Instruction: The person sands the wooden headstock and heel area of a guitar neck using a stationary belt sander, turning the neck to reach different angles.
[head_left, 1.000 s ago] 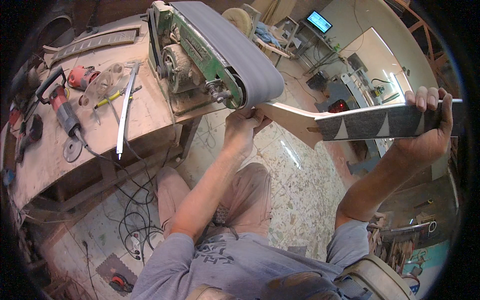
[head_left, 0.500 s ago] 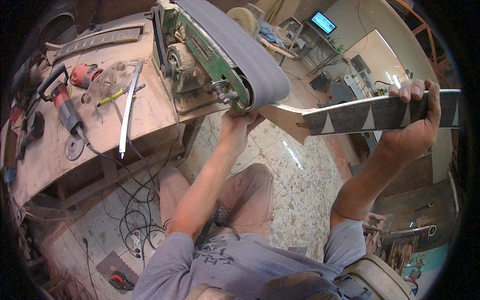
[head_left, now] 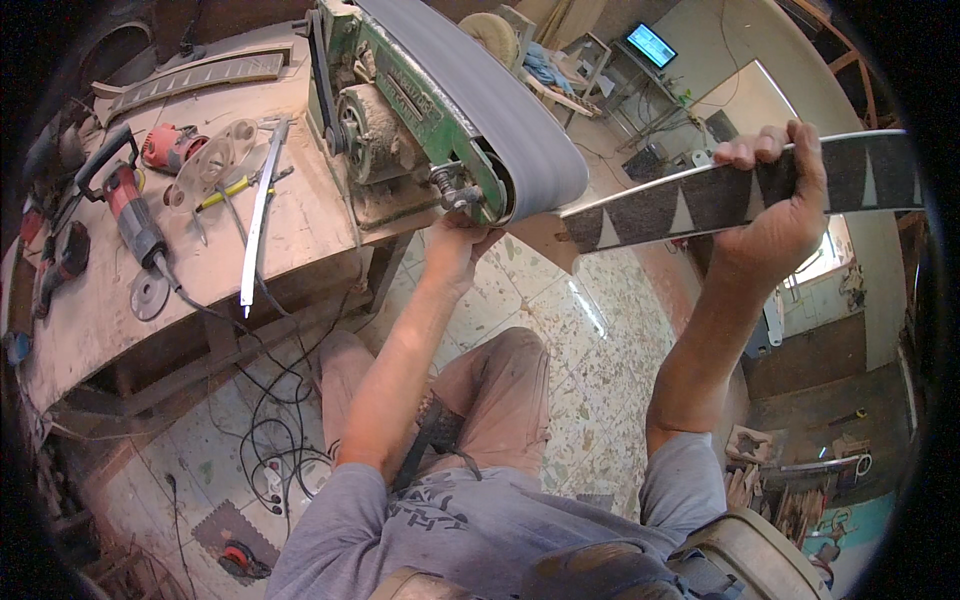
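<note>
A guitar neck (head_left: pixel 645 218) with a dark fretboard, pale triangular inlays and a white edge stretches from the belt sander (head_left: pixel 418 98) toward the far right. Its bare wooden headstock end lies against the rounded nose of the grey sanding belt (head_left: pixel 545 165), which looks blurred. My right hand (head_left: pixel 780 215) is closed around the neck, fingers over the upper edge. Below the sander's nose, my left hand (head_left: pixel 455 250) is closed at the headstock end; the sander and belt hide its fingertips and part of the wood.
On the dusty bench (head_left: pixel 80 325) at left lie a red angle grinder (head_left: pixel 130 215), a white metal strip (head_left: pixel 258 230) and another fretted neck or fretboard (head_left: pixel 195 85). Black cables (head_left: pixel 270 420) coil on the floor by my legs. A lit screen (head_left: pixel 650 45) stands at the back.
The neck has slid left along the belt's nose, and its right end has risen. My right hand has moved left and up with it; my left hand has shifted slightly left.
</note>
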`<act>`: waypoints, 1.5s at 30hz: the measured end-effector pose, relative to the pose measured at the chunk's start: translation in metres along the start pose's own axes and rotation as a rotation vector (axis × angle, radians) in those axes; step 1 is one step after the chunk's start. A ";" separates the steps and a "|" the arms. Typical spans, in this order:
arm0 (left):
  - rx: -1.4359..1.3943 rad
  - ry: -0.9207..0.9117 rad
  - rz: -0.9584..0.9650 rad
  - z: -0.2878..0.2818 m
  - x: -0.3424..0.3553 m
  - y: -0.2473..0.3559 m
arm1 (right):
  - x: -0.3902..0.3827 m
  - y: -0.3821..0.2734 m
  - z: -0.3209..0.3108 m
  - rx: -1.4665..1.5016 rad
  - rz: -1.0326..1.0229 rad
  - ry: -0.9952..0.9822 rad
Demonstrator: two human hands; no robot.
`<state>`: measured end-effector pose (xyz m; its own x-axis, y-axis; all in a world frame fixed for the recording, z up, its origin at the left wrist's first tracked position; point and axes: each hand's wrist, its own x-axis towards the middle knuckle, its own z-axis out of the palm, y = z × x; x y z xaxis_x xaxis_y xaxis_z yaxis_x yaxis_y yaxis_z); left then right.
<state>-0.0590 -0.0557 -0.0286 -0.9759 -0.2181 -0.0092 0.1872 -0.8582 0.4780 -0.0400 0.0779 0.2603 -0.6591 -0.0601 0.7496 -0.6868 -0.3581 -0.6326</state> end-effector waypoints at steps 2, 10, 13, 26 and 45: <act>0.033 0.050 0.002 -0.005 0.003 -0.002 | -0.001 0.008 0.000 -0.019 -0.016 0.016; 0.078 0.079 0.134 -0.027 -0.021 0.002 | -0.038 0.023 -0.058 0.271 0.220 -0.044; 0.062 0.096 0.209 -0.022 -0.064 0.002 | -0.063 0.023 -0.115 0.402 0.139 -0.293; 0.483 0.205 0.489 0.033 -0.133 0.011 | -0.129 0.032 -0.206 0.855 0.060 -0.329; 0.386 0.008 0.241 0.061 -0.121 -0.016 | -0.116 -0.049 -0.224 0.637 -0.008 -0.235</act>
<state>0.0494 0.0133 0.0185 -0.9082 -0.3957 0.1364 0.3524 -0.5469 0.7594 0.0013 0.3111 0.1605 -0.5209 -0.2305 0.8219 -0.3293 -0.8340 -0.4427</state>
